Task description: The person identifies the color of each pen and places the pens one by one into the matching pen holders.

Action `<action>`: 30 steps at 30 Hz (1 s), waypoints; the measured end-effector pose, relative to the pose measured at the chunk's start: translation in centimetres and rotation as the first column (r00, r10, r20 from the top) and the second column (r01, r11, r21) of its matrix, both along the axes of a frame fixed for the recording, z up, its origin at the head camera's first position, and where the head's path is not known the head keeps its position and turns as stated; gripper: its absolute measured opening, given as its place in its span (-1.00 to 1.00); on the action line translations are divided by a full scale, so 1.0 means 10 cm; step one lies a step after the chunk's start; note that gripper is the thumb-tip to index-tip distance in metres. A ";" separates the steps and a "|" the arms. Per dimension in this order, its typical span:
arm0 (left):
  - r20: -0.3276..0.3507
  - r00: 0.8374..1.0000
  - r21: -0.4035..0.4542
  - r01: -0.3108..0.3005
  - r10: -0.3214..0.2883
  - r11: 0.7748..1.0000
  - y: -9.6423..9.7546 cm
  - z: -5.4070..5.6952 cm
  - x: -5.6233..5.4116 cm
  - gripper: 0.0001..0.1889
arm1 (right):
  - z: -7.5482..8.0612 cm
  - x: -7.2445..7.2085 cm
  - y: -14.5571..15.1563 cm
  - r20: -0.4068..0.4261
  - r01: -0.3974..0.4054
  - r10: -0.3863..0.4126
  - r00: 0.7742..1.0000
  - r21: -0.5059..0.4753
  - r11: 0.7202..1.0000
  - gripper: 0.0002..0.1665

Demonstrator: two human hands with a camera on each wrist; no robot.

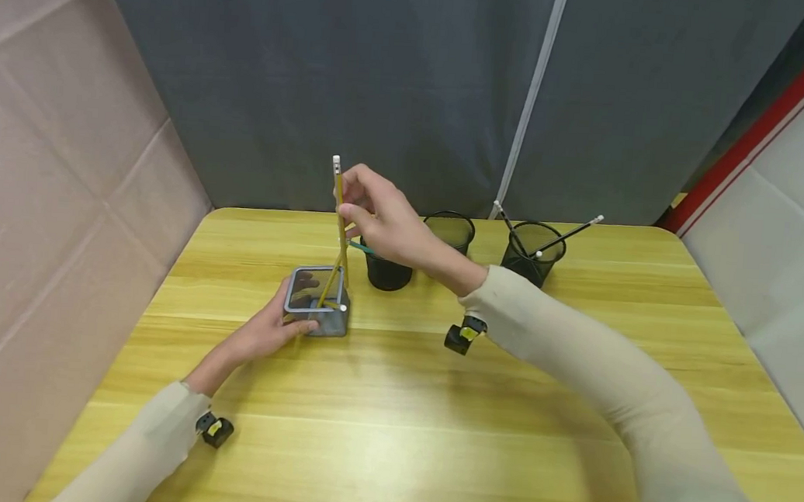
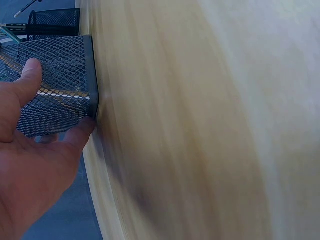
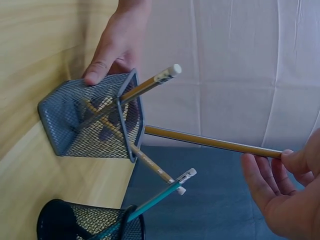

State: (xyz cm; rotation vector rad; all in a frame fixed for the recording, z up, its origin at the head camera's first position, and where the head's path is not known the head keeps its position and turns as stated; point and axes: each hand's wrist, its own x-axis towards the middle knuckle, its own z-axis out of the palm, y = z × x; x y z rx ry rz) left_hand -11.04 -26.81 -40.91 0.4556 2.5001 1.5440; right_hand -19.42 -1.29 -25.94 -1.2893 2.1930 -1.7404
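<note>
My left hand [image 1: 266,331] grips a square grey mesh pencil cup [image 1: 330,325] from its left side, the thumb along the near wall. Two yellow pencils lean inside the cup; one shows a white eraser [image 3: 174,70], and the other pencil [image 3: 152,166] sticks out over the rim. Above the cup, my right hand [image 1: 386,215] pinches a third yellow pencil [image 1: 340,192] between thumb and fingers, its white eraser end up. In the right wrist view, the lower end of this pencil disappears behind the cup's rim.
Just right of the grey cup stands a round black mesh cup [image 1: 388,275] with a teal pencil [image 3: 152,201]. Behind my right wrist is another black cup [image 1: 460,243]. Farther right, a black cup [image 1: 527,269] holds several black pencils [image 1: 573,231]. A dark curtain [image 1: 316,82] hangs behind the table.
</note>
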 end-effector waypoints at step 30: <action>0.017 1.000 0.009 0.005 -0.005 1.000 0.00 0.00 0.00 -0.09 | -0.45 -0.06 -0.15 -0.005 -0.052 0.052 0.999 -0.012 0.999 -0.86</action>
